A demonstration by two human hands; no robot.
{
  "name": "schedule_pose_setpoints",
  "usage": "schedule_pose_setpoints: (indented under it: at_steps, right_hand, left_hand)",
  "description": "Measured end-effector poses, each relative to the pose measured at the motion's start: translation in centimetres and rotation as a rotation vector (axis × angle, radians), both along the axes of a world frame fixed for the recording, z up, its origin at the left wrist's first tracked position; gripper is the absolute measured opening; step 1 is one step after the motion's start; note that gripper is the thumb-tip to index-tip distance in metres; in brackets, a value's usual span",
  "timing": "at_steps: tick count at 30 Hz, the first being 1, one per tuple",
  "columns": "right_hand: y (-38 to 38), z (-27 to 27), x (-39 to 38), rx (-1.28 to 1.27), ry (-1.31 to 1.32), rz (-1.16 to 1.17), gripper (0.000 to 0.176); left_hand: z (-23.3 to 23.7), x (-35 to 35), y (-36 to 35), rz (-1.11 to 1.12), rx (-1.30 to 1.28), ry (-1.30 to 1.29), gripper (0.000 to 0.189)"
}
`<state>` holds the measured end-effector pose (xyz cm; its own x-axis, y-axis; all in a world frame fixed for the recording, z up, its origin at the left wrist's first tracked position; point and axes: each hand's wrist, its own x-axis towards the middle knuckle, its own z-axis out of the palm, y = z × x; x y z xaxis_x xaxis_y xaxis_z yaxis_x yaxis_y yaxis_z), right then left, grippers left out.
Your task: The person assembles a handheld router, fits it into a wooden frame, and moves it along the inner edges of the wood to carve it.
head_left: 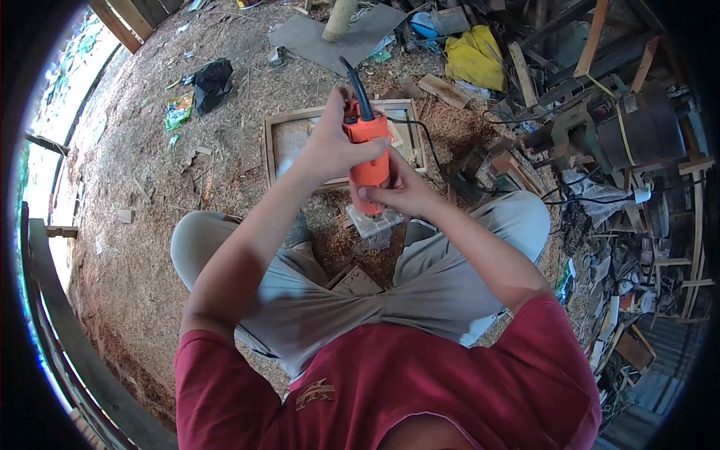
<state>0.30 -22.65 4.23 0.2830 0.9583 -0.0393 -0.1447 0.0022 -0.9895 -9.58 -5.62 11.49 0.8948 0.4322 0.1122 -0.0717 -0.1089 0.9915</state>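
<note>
An orange trim router (369,171) is held over my crossed legs, its clear base (373,223) toward me and its black cord end pointing away. My left hand (335,144) is closed around the upper body near the cord, thumb laid across the housing. Lower down, my right hand (407,193) wraps the body just above the base, with its thumb on the near side. Some fingers of both hands are hidden behind the tool. A rectangular wooden frame (268,150) lies on the ground just beyond the router, partly covered by my left hand and the tool.
Wood shavings cover the ground (150,247). A black cable (431,139) runs off to the right. Beyond the frame are a grey sheet (307,41) with a post, a yellow cloth (476,60) and a black bag (213,84). Machinery (637,131) and scrap wood crowd the right side.
</note>
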Motion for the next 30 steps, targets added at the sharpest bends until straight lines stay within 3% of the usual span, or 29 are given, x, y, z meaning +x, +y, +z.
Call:
schedule_pose_setpoints:
  at_steps: [1,4,10,13,16,19,24,27,30]
  right_hand:
    - [0.1,0.2,-0.2,-0.027,-0.006,-0.017,0.089]
    - [0.0,1.6,-0.3,-0.093,0.026,-0.034,0.09]
    - [-0.8,2.1,0.6,-0.045,0.188,0.138,0.076]
    - [-0.8,1.4,0.0,-0.023,0.241,0.105,0.068]
    - [-0.6,0.9,-0.5,-0.027,0.276,0.035,0.062]
    - [-0.9,1.8,0.0,-0.023,0.359,0.125,0.068]
    - [-1.1,2.5,-0.1,0.08,0.553,0.369,0.066]
    - [-1.6,2.0,-0.8,0.003,0.466,0.226,0.064]
    - [-1.6,2.2,-0.9,0.018,0.56,0.262,0.061]
  left_hand:
    - [0.4,0.0,-0.3,0.041,0.112,0.04,0.078]
    - [-0.8,0.5,0.0,0.087,0.077,0.007,0.082]
    - [0.3,-0.1,0.0,-0.167,-0.291,-0.08,0.08]
    - [0.3,0.2,0.5,-0.183,-0.203,-0.033,0.072]
    - [1.0,0.7,1.0,-0.153,0.045,0.061,0.067]
    - [0.7,0.6,1.0,-0.206,-0.19,-0.05,0.066]
    - [1.5,0.4,0.9,-0.234,-0.166,-0.143,0.076]
    - [1.4,0.7,0.9,-0.274,-0.128,-0.105,0.074]
    - [1.7,0.6,0.7,-0.306,-0.163,-0.107,0.073]
